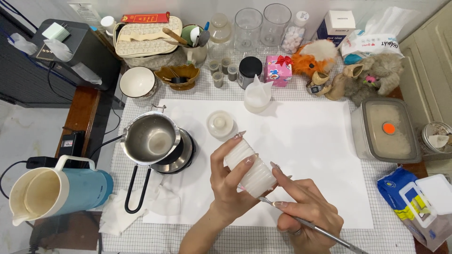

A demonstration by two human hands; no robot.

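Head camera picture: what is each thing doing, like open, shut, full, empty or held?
White ribbed mould: held sideways in left hand.
Thin metal tool: held in right hand, tip at the mould.
Steel pot: on the burner, looks empty.
Blue kettle: lid off, on its side.
Plastic box: lid shut.
White bowl: empty.
Tall glass jars: empty.
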